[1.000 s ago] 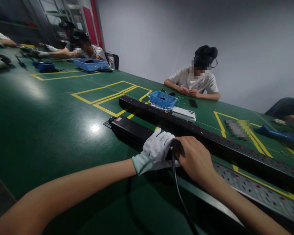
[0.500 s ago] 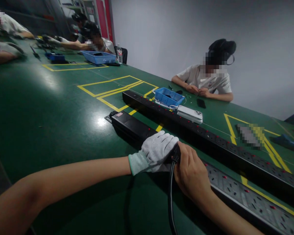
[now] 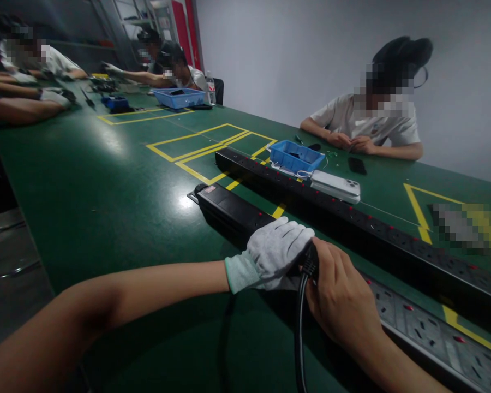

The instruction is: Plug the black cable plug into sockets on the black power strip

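Observation:
A long black power strip (image 3: pixel 229 210) with red switches lies slantwise on the green table. My left hand (image 3: pixel 275 251), in a white glove with a mint cuff, is wrapped over the middle of that strip, fingers together beside the plug. Bare, my right hand (image 3: pixel 343 289) is closed round the black plug (image 3: pixel 310 261), pressed against the strip next to the gloved fingers. From the plug a thick black cable (image 3: pixel 299 333) hangs down toward me. The plug's front and the sockets under both hands are hidden.
Behind lies a second long power strip (image 3: pixel 290 188). Beyond it are a blue tray (image 3: pixel 294 158) and a white phone-like device (image 3: pixel 335 185). A co-worker (image 3: pixel 372 120) sits across the table; other people work at the far left near a larger blue tray (image 3: pixel 180 98).
The view has shifted, so everything sits farther right except my forearm's edge. Both hands keep their hold at the plug and strip. At the far left, a co-worker's gloved hand has lifted.

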Demonstrator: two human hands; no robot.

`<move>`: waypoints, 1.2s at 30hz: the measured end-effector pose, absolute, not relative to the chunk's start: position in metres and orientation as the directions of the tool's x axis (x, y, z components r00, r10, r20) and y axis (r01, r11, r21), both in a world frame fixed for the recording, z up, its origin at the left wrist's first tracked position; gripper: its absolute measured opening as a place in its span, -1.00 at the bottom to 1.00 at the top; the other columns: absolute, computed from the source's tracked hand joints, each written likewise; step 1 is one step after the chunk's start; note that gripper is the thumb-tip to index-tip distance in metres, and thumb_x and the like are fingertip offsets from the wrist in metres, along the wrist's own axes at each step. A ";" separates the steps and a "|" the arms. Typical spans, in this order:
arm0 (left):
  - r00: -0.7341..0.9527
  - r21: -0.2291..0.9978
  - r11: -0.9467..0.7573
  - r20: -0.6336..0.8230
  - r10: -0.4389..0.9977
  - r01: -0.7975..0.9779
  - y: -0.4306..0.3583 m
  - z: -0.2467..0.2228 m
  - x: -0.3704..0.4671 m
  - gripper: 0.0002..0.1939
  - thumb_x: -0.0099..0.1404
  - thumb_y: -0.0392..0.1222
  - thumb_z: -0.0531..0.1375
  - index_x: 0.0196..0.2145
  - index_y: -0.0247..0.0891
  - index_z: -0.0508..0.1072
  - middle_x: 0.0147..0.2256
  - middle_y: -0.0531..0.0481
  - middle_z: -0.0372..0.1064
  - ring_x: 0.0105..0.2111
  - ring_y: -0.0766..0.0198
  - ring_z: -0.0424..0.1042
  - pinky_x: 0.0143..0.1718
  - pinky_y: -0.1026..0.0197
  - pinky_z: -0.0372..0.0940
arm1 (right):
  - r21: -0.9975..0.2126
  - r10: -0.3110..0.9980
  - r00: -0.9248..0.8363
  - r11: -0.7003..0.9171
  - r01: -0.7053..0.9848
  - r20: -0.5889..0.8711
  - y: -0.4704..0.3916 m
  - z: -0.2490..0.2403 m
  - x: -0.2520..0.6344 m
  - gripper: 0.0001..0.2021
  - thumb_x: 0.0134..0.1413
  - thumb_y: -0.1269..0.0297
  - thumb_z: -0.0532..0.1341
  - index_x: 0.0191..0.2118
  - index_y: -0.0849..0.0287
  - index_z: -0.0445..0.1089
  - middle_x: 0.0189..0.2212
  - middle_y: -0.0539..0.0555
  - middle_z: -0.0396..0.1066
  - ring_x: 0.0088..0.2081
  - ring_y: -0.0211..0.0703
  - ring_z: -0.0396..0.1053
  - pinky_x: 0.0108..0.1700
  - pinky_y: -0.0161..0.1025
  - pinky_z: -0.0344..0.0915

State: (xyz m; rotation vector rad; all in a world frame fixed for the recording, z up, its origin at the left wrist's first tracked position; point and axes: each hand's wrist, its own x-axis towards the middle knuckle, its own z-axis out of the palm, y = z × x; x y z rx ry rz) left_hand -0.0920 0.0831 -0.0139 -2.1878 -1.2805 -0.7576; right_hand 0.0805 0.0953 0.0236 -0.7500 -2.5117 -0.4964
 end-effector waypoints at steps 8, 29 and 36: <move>0.431 -0.121 -0.482 0.666 0.609 0.868 0.079 -0.005 -0.093 -0.21 0.21 0.26 -0.08 0.10 -0.55 0.20 0.02 -0.35 0.30 0.05 -0.02 0.28 0.14 -0.08 0.13 | 0.206 0.429 -0.742 0.778 0.594 0.516 0.095 0.023 0.080 -0.55 0.08 0.34 0.01 0.06 0.53 0.14 -0.10 0.38 0.30 -0.08 0.12 0.27 -0.05 -0.02 0.34; 0.413 -0.101 -0.479 0.677 0.609 0.872 0.079 -0.007 -0.092 -0.21 0.20 0.27 -0.07 0.11 -0.52 0.19 0.03 -0.32 0.30 0.05 0.00 0.28 0.14 -0.07 0.13 | 0.175 0.443 -0.739 0.787 0.592 0.508 0.095 0.023 0.081 -0.54 0.09 0.34 0.00 0.08 0.50 0.11 -0.09 0.37 0.29 -0.06 0.11 0.25 -0.02 -0.01 0.33; 0.414 -0.097 -0.479 0.668 0.618 0.872 0.079 -0.006 -0.092 -0.23 0.21 0.24 -0.06 0.11 -0.52 0.19 0.03 -0.31 0.29 0.04 0.01 0.29 0.14 -0.06 0.13 | 0.183 0.448 -0.740 0.781 0.597 0.501 0.094 0.023 0.081 -0.53 0.08 0.33 0.01 0.08 0.51 0.12 -0.09 0.36 0.29 -0.06 0.12 0.25 -0.03 -0.02 0.33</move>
